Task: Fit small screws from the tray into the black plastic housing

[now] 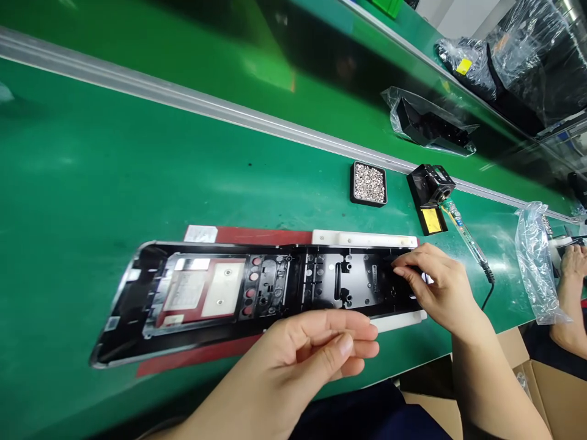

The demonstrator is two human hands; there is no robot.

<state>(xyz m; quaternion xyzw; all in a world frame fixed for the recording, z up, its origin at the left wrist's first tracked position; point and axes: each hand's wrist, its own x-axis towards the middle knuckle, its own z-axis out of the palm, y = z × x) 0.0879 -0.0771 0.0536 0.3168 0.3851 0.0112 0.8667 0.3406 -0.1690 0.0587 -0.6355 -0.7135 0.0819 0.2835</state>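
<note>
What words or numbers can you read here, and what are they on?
None can be read clearly.
Black plastic housing: tiny marking inside, too small to read.
White label on the red board: any print is too blurred.
Yellow sticker at the clear plastic wrap: any print is too small.

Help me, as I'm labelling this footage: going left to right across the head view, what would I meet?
Left hand → right hand → clear plastic bag → another person's hand. The long black casing spans behind both of the wearer's hands, so I left it out.
</note>
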